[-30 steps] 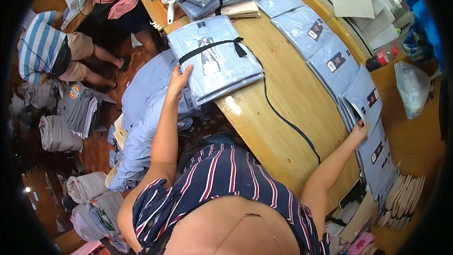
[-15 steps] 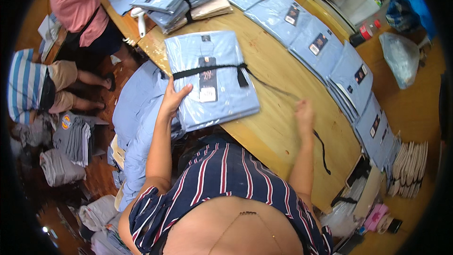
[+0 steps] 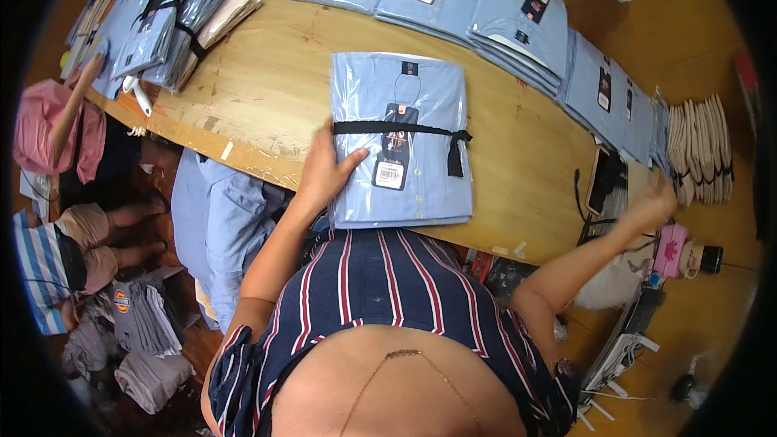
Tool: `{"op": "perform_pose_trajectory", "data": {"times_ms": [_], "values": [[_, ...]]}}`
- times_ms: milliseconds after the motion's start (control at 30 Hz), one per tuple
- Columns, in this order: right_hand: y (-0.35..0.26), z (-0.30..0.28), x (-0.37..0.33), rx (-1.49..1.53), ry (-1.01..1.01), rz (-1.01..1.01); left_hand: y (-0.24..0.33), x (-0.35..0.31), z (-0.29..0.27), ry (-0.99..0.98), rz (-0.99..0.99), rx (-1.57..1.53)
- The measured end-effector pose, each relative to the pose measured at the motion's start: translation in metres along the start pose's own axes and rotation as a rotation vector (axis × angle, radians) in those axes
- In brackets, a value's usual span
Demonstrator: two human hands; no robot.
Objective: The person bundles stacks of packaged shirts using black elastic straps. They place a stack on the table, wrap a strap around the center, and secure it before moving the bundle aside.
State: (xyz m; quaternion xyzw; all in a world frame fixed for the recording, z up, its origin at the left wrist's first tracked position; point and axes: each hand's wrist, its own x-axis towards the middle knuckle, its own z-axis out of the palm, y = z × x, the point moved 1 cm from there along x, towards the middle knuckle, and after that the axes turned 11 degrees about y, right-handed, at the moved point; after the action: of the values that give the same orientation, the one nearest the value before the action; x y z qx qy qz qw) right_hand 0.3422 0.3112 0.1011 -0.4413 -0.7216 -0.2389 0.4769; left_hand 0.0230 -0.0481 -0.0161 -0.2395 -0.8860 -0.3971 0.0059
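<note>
While the person leans over the near edge of the wooden worktop (image 3: 267, 89), the left hand (image 3: 324, 171) lies flat and spread on the left side of a bundle of shirts (image 3: 401, 142), fingers on the plastic and thumb stretched toward the hanging paper tag (image 3: 390, 171). That bundle sits at the worktop's near edge, right in front of the person's striped top. The right hand (image 3: 654, 204) is well apart from it, out at the right end of the worktop, near a dark flat device (image 3: 609, 182); it is blurred, and I cannot tell whether its fingers are spread or closed on something.

The bundle is a square stack of folded pale blue shirts, each in a clear glossy bag that catches the light. A black band (image 3: 396, 129) runs across its middle and is knotted on the right side, with a loose end hanging down. The white tag lies just under the band, and a small dark label sits near the collar at the far edge.

Farther back, more bagged blue shirts (image 3: 518, 20) lie in overlapping rows along the far side of the worktop and curve round to the right. At the far left corner lies another tied stack (image 3: 162, 28). The worktop is yellowish wood, scuffed and stained. On the floor to the left, a loose heap of blue cloth (image 3: 214, 226) rests beside the worktop.
</note>
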Motion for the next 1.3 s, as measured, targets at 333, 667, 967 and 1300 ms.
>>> {"op": "perform_pose_trajectory", "data": {"times_ms": [333,667,967,1300], "values": [[-0.212,0.015,-0.142,0.72,-1.145,0.291,0.088,0.03,0.077,-0.218,0.691,-0.049],[-0.178,0.039,-0.153,0.927,-0.901,0.427,0.078,0.033,0.087,-0.184,0.615,-0.123],[-0.218,0.027,-0.164,0.866,-0.822,0.335,0.08,0.033,0.083,-0.143,0.652,-0.146],[-0.221,0.013,-0.156,0.943,-0.687,0.192,0.078,0.031,0.087,-0.101,0.657,-0.147]]}}
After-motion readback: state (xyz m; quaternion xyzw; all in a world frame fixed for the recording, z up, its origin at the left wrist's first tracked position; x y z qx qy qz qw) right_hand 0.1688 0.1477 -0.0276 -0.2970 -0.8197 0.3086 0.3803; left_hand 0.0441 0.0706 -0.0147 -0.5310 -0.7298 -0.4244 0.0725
